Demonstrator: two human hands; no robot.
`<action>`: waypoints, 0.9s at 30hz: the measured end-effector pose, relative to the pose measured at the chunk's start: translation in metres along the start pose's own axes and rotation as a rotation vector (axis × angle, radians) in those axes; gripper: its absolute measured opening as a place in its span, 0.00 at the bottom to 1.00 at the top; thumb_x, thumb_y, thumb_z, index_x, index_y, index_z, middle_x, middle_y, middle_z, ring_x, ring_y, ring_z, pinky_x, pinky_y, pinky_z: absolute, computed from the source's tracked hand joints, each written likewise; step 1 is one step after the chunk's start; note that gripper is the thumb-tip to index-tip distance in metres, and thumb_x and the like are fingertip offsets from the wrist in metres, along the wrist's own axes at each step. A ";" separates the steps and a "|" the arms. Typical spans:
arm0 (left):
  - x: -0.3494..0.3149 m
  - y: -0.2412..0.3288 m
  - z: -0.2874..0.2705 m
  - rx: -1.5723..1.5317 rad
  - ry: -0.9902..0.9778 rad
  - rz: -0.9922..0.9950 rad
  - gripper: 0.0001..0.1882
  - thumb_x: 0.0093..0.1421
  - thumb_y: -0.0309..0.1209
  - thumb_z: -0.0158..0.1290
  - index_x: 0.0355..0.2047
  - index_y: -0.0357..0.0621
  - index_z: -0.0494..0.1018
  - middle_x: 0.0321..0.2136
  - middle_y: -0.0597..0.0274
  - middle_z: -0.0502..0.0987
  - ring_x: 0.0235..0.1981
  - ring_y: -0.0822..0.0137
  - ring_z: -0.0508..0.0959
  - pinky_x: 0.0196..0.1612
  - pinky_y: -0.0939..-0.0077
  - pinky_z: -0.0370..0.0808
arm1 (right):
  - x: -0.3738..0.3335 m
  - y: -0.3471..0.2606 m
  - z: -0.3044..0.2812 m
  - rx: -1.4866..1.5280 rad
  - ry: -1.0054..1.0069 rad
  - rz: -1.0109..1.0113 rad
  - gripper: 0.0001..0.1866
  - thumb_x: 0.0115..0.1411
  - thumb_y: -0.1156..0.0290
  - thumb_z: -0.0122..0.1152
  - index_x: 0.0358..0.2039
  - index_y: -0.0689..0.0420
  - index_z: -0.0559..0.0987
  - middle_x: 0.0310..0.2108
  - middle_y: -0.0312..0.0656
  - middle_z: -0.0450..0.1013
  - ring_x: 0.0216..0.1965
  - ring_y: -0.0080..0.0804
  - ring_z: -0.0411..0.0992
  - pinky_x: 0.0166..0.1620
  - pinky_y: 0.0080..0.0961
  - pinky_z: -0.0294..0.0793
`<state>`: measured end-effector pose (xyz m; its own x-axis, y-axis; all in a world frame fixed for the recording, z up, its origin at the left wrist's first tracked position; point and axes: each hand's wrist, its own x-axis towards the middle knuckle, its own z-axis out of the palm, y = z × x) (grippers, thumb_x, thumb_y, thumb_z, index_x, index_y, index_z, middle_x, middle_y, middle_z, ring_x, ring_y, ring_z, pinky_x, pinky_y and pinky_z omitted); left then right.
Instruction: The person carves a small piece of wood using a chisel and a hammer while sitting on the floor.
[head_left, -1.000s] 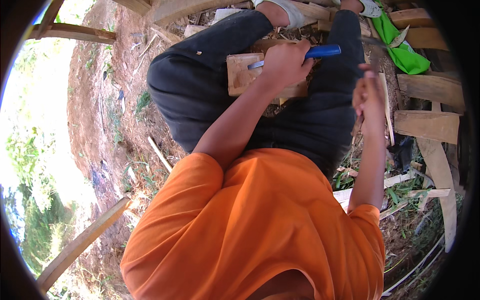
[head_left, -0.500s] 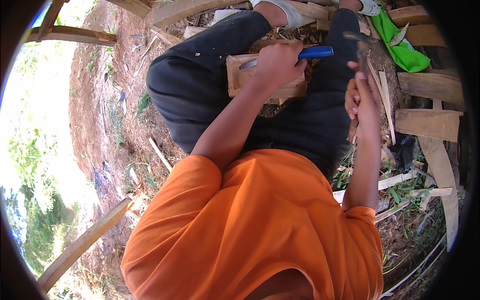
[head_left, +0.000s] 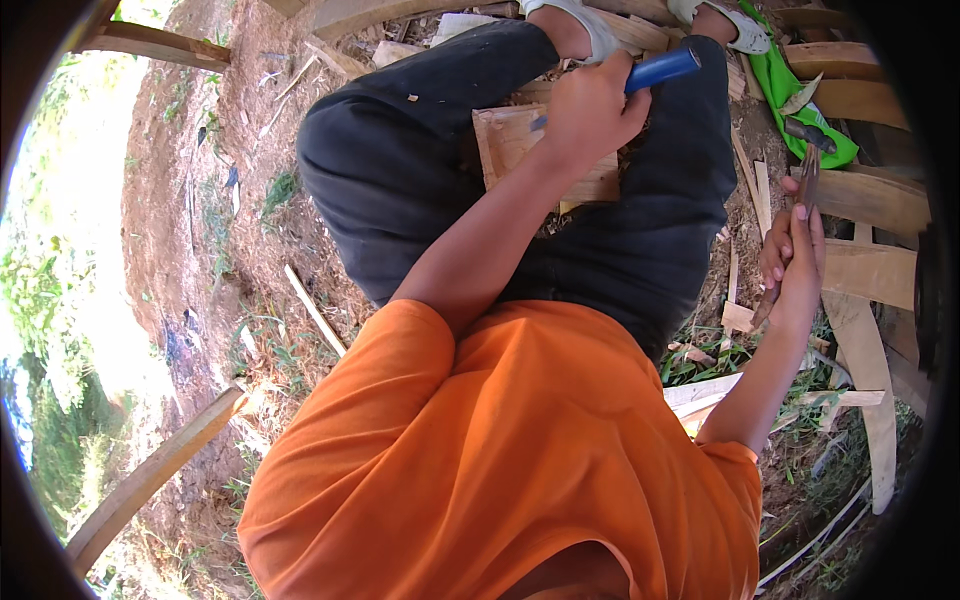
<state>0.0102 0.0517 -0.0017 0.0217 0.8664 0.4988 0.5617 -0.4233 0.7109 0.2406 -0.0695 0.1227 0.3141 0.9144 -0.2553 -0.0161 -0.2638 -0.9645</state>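
I look down on my orange shirt and dark trousers, seated on the ground. A pale wooden block (head_left: pixel 505 140) lies on my lap. My left hand (head_left: pixel 590 115) is closed on a blue-handled tool (head_left: pixel 660 70), whose tip rests on the block. Out to the right, my right hand (head_left: pixel 795 255) grips a slim wooden-handled tool (head_left: pixel 808 175) with a dark head, held upright above scattered wood pieces and apart from the block.
Curved wooden planks (head_left: pixel 860 200) and offcuts lie on the ground at right, beside a green cloth (head_left: pixel 800 90). My sandalled feet (head_left: pixel 590 25) are at the top. A bent wooden slat (head_left: pixel 150 475) lies lower left on bare earth with some grass.
My right hand with its tool has swung away from my lap, out to the right and lower in the picture. My left hand stays on the block with the blue tool.
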 end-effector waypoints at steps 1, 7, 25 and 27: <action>0.000 0.000 -0.001 -0.009 0.000 -0.018 0.11 0.56 0.34 0.60 0.30 0.40 0.72 0.20 0.49 0.78 0.21 0.46 0.81 0.27 0.54 0.78 | 0.002 -0.005 0.002 -0.028 -0.010 -0.052 0.22 0.75 0.61 0.49 0.63 0.61 0.69 0.19 0.25 0.53 0.12 0.10 0.50 0.15 0.13 0.52; 0.000 0.004 -0.006 -0.049 -0.007 -0.022 0.11 0.58 0.31 0.59 0.35 0.37 0.72 0.24 0.44 0.79 0.24 0.44 0.81 0.29 0.53 0.77 | 0.014 -0.027 0.012 -0.021 -0.065 -0.119 0.23 0.76 0.61 0.48 0.63 0.62 0.68 0.19 0.26 0.53 0.13 0.10 0.50 0.15 0.12 0.52; -0.007 -0.003 -0.008 -0.068 -0.380 0.026 0.13 0.54 0.39 0.60 0.28 0.42 0.74 0.18 0.51 0.78 0.22 0.48 0.81 0.30 0.54 0.78 | 0.013 -0.009 0.041 0.020 -0.202 -0.001 0.23 0.76 0.60 0.48 0.64 0.60 0.67 0.20 0.26 0.53 0.13 0.10 0.50 0.14 0.11 0.51; -0.014 0.001 -0.010 -0.036 -0.450 0.069 0.13 0.53 0.39 0.60 0.27 0.42 0.74 0.18 0.53 0.77 0.23 0.48 0.81 0.30 0.54 0.78 | 0.012 -0.006 0.041 0.032 -0.211 0.009 0.22 0.76 0.61 0.48 0.64 0.60 0.68 0.21 0.26 0.53 0.13 0.10 0.50 0.15 0.11 0.52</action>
<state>0.0022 0.0363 -0.0034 0.4194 0.8614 0.2864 0.5171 -0.4860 0.7045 0.2054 -0.0437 0.1229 0.1079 0.9571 -0.2688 -0.0494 -0.2649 -0.9630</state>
